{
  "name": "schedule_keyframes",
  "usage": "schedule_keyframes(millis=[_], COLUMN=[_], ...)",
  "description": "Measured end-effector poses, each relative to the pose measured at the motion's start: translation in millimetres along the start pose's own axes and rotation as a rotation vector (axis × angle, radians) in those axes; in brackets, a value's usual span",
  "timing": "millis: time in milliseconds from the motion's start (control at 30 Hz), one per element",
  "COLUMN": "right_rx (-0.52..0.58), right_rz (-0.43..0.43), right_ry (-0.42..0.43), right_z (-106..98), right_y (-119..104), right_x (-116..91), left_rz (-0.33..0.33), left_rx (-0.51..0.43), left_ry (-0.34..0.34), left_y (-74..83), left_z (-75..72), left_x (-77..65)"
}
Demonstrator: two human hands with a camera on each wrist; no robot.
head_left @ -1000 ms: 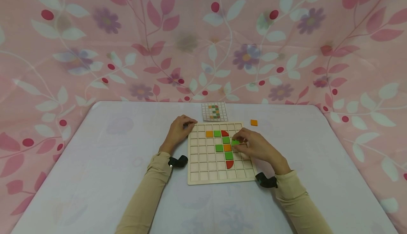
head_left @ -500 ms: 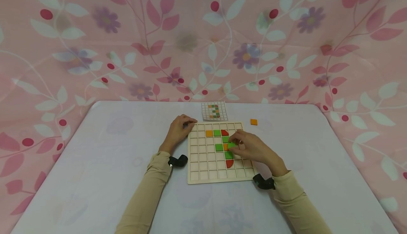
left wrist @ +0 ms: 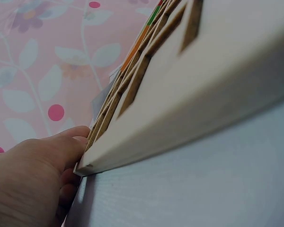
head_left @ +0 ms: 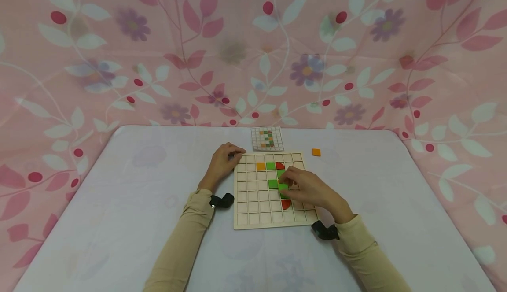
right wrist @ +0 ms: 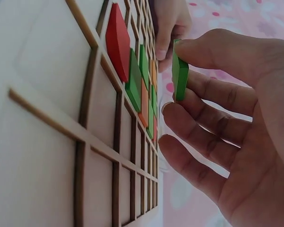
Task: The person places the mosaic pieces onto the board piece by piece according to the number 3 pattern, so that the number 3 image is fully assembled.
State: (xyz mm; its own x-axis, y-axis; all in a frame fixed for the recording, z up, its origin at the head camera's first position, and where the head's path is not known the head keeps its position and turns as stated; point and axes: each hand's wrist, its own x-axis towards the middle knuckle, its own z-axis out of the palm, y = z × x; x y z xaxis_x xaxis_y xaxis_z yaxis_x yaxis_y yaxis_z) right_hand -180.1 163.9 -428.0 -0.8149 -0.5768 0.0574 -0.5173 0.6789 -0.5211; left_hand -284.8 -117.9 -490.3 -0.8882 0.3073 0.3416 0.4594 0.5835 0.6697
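In the right wrist view, my right hand (right wrist: 227, 109) pinches a green square tile (right wrist: 180, 75) between thumb and fingertips, just off the board's face. Seen from the head, that right hand (head_left: 309, 188) is over the wooden grid board (head_left: 241, 219), hiding some of its cells. Set in the board are an orange square tile (head_left: 260, 166), several green tiles (head_left: 273, 184) and two red rounded-edge tiles (head_left: 286, 204). At the far left corner my left hand (head_left: 222, 163) grips the board, thumb on top and fingers beneath the corner in the left wrist view.
Beyond the board lies a printed pattern card (head_left: 257, 142) with a coloured grid. A loose orange tile (head_left: 316, 152) rests on the white-covered table (head_left: 158, 239) to the right. Floral cloth (head_left: 222, 63) hangs behind the table.
My right hand has carried the green tile leftward and slightly nearer, from the column right of the coloured tiles to above them. The left hand stays at the corner.
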Motion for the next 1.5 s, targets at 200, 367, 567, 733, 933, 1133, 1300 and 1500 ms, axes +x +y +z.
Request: schedule_keyframes(millis=[200, 367, 567, 733, 933, 1133, 1300, 1500], right_rx=[-0.040, -0.064, -0.035, -0.041, -0.044, -0.043, -0.047, -0.057], right_rz=[-0.014, -0.018, -0.014, -0.048, -0.054, -0.063, -0.073, -0.075], right_ry=[-0.016, -0.045, -0.094, -0.112, -0.143, -0.150, -0.153, -0.156], right_z=[4, 6, 6, 8, 12, 14, 14, 14], right_y=[-5, -7, -11, -11, -13, -15, -16, -17], right_x=[1, 2, 2, 1, 1, 1, 1, 2], left_rz=[0.006, 0.007, 0.018, 0.020, 0.019, 0.024, 0.025, 0.025], left_rx=[0.002, 0.007, 0.004, 0.005, 0.002, 0.003, 0.001, 0.010], left_ry=[0.006, 0.001, 0.002, 0.009, 0.010, 0.007, 0.002, -0.002], left_y=[0.6, -0.4, -1.5, -2.1, -2.8, -1.6, -0.5, -2.1], left_z=[0.2, 0.5, 0.5, 0.6, 1.1, 0.4, -0.2, 0.1], left_x=[-0.9, -0.2, 1.1, 0.9, 0.0, 0.0, 0.6, 1.2])
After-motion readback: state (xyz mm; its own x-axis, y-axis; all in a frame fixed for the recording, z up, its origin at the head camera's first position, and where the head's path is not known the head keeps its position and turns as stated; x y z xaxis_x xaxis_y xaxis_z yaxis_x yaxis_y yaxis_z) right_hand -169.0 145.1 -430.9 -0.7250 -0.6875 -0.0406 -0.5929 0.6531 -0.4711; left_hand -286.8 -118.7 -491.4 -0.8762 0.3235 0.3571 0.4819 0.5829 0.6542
